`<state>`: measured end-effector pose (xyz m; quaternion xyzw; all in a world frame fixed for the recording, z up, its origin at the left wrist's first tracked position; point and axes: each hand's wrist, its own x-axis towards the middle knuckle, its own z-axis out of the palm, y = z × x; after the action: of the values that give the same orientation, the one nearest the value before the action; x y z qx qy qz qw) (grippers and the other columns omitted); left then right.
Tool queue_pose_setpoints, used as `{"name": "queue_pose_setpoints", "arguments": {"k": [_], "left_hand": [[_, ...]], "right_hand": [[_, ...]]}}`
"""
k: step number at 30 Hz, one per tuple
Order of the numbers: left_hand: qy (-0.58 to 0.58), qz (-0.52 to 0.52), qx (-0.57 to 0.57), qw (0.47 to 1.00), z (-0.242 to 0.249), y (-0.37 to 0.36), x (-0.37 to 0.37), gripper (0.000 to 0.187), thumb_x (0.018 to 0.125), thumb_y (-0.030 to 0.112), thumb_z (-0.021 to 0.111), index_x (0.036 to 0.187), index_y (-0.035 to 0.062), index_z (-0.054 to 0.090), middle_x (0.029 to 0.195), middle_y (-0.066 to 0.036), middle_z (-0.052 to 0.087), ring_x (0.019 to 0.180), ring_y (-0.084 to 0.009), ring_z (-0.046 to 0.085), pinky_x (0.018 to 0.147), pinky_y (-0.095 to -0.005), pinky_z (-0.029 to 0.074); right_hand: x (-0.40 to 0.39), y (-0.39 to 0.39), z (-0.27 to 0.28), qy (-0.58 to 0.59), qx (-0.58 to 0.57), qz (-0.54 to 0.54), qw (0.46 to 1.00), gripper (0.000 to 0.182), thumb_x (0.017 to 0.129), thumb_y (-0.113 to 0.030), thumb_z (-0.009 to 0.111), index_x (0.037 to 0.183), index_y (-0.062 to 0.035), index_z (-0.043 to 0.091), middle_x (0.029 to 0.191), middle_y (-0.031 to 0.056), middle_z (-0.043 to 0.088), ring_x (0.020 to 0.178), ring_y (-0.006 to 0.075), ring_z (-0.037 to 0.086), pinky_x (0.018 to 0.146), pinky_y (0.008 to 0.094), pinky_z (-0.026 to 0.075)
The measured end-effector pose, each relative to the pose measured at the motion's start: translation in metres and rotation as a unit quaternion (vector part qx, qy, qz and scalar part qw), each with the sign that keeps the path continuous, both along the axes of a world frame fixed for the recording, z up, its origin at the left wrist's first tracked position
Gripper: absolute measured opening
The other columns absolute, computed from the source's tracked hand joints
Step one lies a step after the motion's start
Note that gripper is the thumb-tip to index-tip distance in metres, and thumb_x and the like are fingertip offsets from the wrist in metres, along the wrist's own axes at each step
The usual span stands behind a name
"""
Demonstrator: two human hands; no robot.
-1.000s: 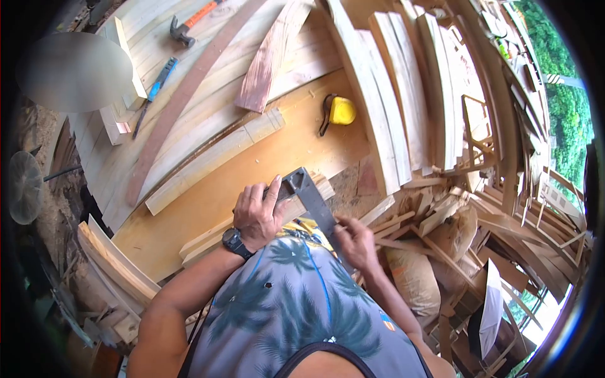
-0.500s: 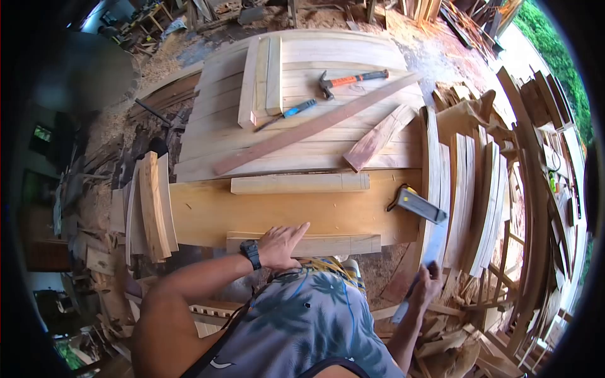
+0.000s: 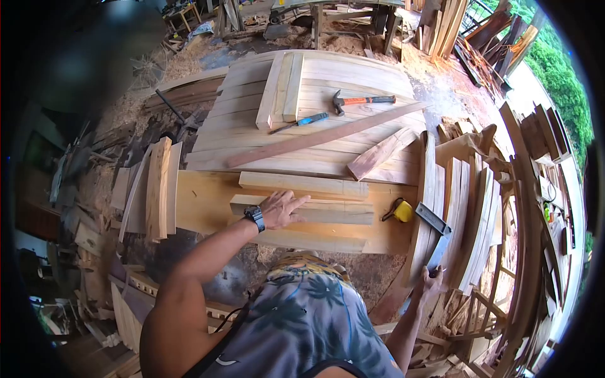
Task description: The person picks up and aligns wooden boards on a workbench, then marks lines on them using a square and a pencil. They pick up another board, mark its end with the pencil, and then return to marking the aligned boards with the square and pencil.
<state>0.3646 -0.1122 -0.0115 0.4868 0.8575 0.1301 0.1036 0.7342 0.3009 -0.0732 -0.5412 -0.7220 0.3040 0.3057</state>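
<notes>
My left hand (image 3: 282,211), with a watch at the wrist, lies with fingers spread on a pale wooden block (image 3: 334,212). That block rests on a wide yellowish board (image 3: 198,198). Another pale wooden piece (image 3: 309,183) lies parallel just beyond it, and a light strip (image 3: 315,241) runs along the near edge. At the right, my right hand (image 3: 431,281) is closed around the blade of a try square (image 3: 439,249); the square's dark stock points away from me. A yellow tape measure (image 3: 402,211) sits on the board, left of the square's stock.
Beyond the board, a planked panel (image 3: 220,126) carries a claw hammer (image 3: 362,100), a blue-handled chisel-like tool (image 3: 310,119), a long reddish strip (image 3: 328,135) and a short offcut (image 3: 381,154). Wooden pieces stand at the left (image 3: 157,189) and right (image 3: 457,208). Shavings cover the floor.
The block under my left hand has moved from the near edge toward the board's middle, with the hand on it. The try square has shifted, uncovering the tape measure. The camera view has tilted up.
</notes>
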Motion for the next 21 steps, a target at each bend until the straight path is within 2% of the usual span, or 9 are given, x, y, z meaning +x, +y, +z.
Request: {"name": "queue_pose_setpoints", "arguments": {"k": [2, 6, 8, 10, 12, 14, 15, 17, 21], "left_hand": [[0.099, -0.003, 0.039, 0.994, -0.023, -0.001, 0.004, 0.069, 0.093, 0.053, 0.067, 0.153, 0.0255, 0.048, 0.108, -0.015, 0.056, 0.097, -0.0338, 0.054, 0.087, -0.0458, 0.044], [0.125, -0.014, 0.039, 0.991, -0.041, -0.003, 0.015, 0.068, 0.093, 0.052, 0.067, 0.154, 0.0283, 0.048, 0.115, -0.016, 0.056, 0.103, -0.0345, 0.054, 0.09, -0.0477, 0.043], [0.073, 0.0, 0.023, 0.997, -0.042, -0.011, 0.025, 0.071, 0.094, 0.059, 0.062, 0.155, 0.0255, 0.047, 0.121, -0.02, 0.055, 0.111, -0.0373, 0.052, 0.099, -0.0521, 0.041], [-0.013, 0.002, 0.019, 1.0, -0.034, -0.017, 0.02, 0.083, 0.09, 0.062, 0.065, 0.158, 0.02, 0.042, 0.131, -0.022, 0.053, 0.118, -0.04, 0.05, 0.102, -0.0554, 0.039], [0.003, 0.017, 0.013, 1.0, -0.015, -0.018, 0.028, 0.111, 0.077, 0.073, 0.072, 0.163, 0.0167, 0.028, 0.146, -0.024, 0.047, 0.131, -0.045, 0.044, 0.109, -0.0604, 0.033], [0.019, 0.005, -0.042, 0.999, -0.013, -0.022, 0.033, 0.137, 0.062, 0.079, 0.079, 0.166, 0.0195, 0.014, 0.16, -0.022, 0.034, 0.143, -0.0477, 0.034, 0.118, -0.0626, 0.025], [0.012, -0.002, -0.045, 0.999, -0.013, -0.024, 0.037, 0.137, 0.062, 0.079, 0.079, 0.166, 0.0195, 0.014, 0.16, -0.022, 0.034, 0.143, -0.0477, 0.034, 0.118, -0.0626, 0.025], [0.006, 0.009, -0.084, 0.996, -0.008, -0.021, 0.037, 0.149, 0.052, 0.08, 0.083, 0.167, 0.0223, 0.008, 0.167, -0.021, 0.022, 0.148, -0.0484, 0.027, 0.122, -0.0625, 0.018], [0.031, -0.021, -0.153, 0.988, 0.004, -0.014, 0.046, 0.149, 0.051, 0.078, 0.085, 0.166, 0.0211, 0.01, 0.168, -0.021, 0.018, 0.151, -0.0472, 0.023, 0.124, -0.0612, 0.016]], "right_hand": [[-0.004, -0.01, 0.014, -0.002, -0.005, -0.009, 1.0, 0.065, 0.085, -0.015, 0.074, 0.143, 0.0042, 0.054, 0.12, 0.017, 0.068, 0.105, 0.0265, 0.067, 0.095, 0.0372, 0.051], [-0.005, -0.015, 0.028, -0.043, 0.012, -0.007, 0.999, 0.075, 0.085, -0.017, 0.075, 0.15, 0.0027, 0.046, 0.131, 0.0201, 0.063, 0.114, 0.0322, 0.064, 0.099, 0.0406, 0.051], [0.0, -0.011, 0.017, -0.04, 0.016, 0.009, 0.999, 0.078, 0.083, -0.018, 0.077, 0.151, 0.0021, 0.045, 0.134, 0.0212, 0.062, 0.117, 0.0353, 0.063, 0.102, 0.0412, 0.05], [0.006, -0.008, 0.003, -0.001, 0.03, 0.023, 0.999, 0.078, 0.083, -0.021, 0.079, 0.15, 0.0026, 0.046, 0.134, 0.0214, 0.063, 0.122, 0.0348, 0.061, 0.105, 0.0408, 0.048], [0.007, -0.017, 0.014, -0.024, 0.068, 0.044, 0.996, 0.076, 0.084, -0.021, 0.08, 0.149, 0.003, 0.047, 0.132, 0.0224, 0.064, 0.121, 0.0356, 0.062, 0.104, 0.0415, 0.048], [0.005, -0.025, 0.027, -0.037, 0.057, 0.048, 0.997, 0.077, 0.084, -0.02, 0.079, 0.149, 0.0035, 0.047, 0.133, 0.0231, 0.063, 0.121, 0.0364, 0.062, 0.104, 0.0416, 0.048], [0.003, -0.026, 0.03, -0.047, 0.038, 0.04, 0.997, 0.079, 0.083, -0.019, 0.078, 0.151, 0.0035, 0.044, 0.135, 0.0231, 0.061, 0.123, 0.0364, 0.061, 0.104, 0.0421, 0.048], [0.004, -0.025, 0.03, -0.044, 0.025, 0.043, 0.998, 0.079, 0.083, -0.018, 0.078, 0.151, 0.0037, 0.043, 0.136, 0.0233, 0.06, 0.123, 0.0365, 0.061, 0.105, 0.0424, 0.048], [0.007, -0.027, 0.034, -0.044, 0.007, 0.065, 0.997, 0.081, 0.084, -0.016, 0.075, 0.153, 0.0049, 0.039, 0.14, 0.0244, 0.057, 0.127, 0.0366, 0.058, 0.109, 0.0431, 0.045]]}}
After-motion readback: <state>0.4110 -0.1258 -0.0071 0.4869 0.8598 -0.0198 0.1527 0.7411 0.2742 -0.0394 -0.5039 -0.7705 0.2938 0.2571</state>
